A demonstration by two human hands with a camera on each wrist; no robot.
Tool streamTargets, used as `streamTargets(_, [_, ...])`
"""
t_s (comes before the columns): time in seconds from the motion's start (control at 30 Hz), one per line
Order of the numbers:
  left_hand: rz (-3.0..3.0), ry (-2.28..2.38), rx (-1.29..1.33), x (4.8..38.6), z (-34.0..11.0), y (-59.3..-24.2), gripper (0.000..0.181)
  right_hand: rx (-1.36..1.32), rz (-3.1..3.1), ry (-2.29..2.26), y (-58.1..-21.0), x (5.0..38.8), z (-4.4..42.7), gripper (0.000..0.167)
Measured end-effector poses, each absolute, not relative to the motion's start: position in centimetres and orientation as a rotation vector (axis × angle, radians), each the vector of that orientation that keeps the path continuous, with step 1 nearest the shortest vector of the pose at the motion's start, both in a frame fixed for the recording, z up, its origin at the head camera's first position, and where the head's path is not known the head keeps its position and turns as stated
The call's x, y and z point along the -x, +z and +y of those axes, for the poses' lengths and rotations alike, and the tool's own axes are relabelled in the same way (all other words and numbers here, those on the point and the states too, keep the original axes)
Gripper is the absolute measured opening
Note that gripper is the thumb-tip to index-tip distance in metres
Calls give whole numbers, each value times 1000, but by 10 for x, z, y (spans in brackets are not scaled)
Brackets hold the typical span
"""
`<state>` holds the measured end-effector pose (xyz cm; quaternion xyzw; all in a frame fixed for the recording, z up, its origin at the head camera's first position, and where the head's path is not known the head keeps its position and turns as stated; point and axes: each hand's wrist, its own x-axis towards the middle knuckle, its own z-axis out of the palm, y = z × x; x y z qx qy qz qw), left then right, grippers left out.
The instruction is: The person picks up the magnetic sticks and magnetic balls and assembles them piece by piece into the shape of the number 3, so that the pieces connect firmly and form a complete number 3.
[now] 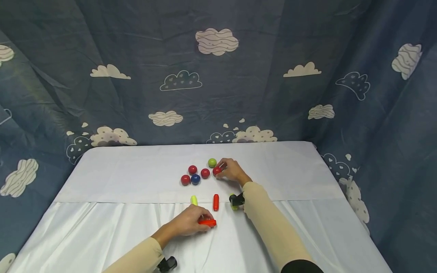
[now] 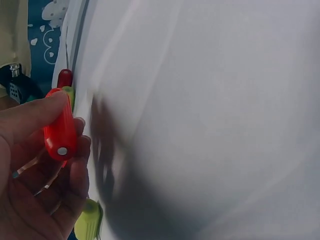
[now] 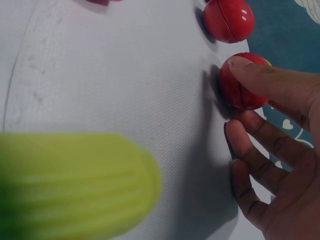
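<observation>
My left hand (image 1: 189, 221) pinches a red plastic rod (image 2: 61, 127) between thumb and fingers, above the white cloth. The rod has a small pale disc in its end. Farther out, my right hand (image 1: 233, 170) holds a red ball (image 3: 243, 82) by thumb and fingers, at the cloth. A thin seam runs round that ball. Right behind it sits a green ball (image 1: 212, 162), and to its left another red ball (image 1: 205, 173). A second red rod (image 1: 216, 203) lies between the two hands. One lime rod (image 1: 194, 200) lies just beyond my left hand.
Two more red balls (image 1: 192, 169) and a blue ball (image 1: 195, 179) sit together at the left of the group. Under my right wrist lies another lime rod (image 3: 80, 185), partly hidden in the head view. Behind the white-covered table (image 1: 136, 174) hangs a cloud-patterned curtain (image 1: 239, 94).
</observation>
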<state>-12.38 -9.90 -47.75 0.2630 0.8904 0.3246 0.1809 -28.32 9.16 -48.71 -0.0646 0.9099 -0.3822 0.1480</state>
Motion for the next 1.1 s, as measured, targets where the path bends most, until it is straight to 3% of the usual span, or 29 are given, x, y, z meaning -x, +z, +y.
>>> streamTargets(1.1, [2513, 779, -772, 130, -84, -484, 23, 120, 2572, -1199, -486, 282, 93, 33])
